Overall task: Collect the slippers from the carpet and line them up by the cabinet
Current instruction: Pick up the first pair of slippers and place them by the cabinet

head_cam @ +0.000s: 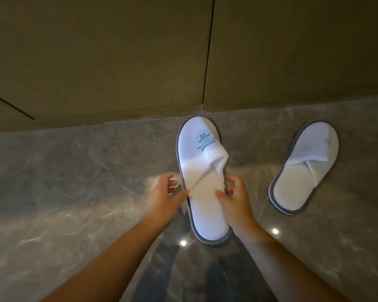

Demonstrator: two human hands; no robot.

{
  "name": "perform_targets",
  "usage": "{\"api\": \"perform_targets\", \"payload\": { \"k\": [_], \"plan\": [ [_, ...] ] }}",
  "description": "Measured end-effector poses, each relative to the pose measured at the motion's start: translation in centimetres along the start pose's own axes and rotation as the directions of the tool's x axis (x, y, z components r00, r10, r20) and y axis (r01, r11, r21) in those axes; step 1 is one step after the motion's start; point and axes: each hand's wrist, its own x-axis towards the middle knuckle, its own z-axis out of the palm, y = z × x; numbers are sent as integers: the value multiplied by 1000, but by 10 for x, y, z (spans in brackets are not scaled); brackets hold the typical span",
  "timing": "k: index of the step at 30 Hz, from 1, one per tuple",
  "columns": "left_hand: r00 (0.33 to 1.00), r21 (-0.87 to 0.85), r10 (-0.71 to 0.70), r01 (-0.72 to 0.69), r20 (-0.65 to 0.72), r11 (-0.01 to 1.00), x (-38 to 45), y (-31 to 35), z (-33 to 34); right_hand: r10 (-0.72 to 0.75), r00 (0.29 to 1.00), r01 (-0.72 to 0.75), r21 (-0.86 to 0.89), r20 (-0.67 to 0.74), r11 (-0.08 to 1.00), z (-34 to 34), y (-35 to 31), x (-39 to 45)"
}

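Note:
A white slipper with a grey edge and a green logo [202,175] lies on the marble floor, its toe touching the base of the olive cabinet [118,62]. My left hand [165,196] pinches its left edge near the folded strap. My right hand [236,197] grips its right edge, thumb on the insole. A second white slipper [303,168] lies apart to the right, angled, with its toe near the cabinet.
The grey polished marble floor [74,182] spreads left and right, with bright ceiling-light reflections near the slipper's heel. The cabinet front shows a vertical door seam above the held slipper. No carpet is in view.

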Motion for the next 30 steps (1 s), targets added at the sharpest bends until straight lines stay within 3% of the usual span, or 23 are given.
{"api": "perform_targets", "payload": {
  "k": [5, 9, 11, 14, 18, 23, 30],
  "plan": [
    [998, 377, 57, -53, -1, 925, 9, -33, -33, -49, 999, 43, -235, -20, 971, 32, 13, 16],
    [997, 680, 18, -66, 78, 730, 14, -60, -44, -213, 976, 148, -584, -44, 798, 37, 25, 9],
    [994, 760, 1, -82, 106, 645, 14, -72, -45, -173, 985, 143, -682, 24, 718, 44, 35, -1],
    [990, 818, -25, -100, 139, 567, 11, -84, -44, -81, 992, 129, -779, 101, 613, 62, 51, -12],
    [989, 851, 2, -127, 146, 509, 9, -88, -43, -141, 985, 166, -792, 103, 587, 74, 54, -10],
    [989, 853, 7, -131, 148, 506, 10, -89, -43, -237, 958, 274, -765, 162, 583, 77, 46, 1],
    [992, 825, 10, -109, 125, 555, 10, -86, -41, -220, 957, 286, -738, 189, 611, 75, 41, 4]
  ]
}}
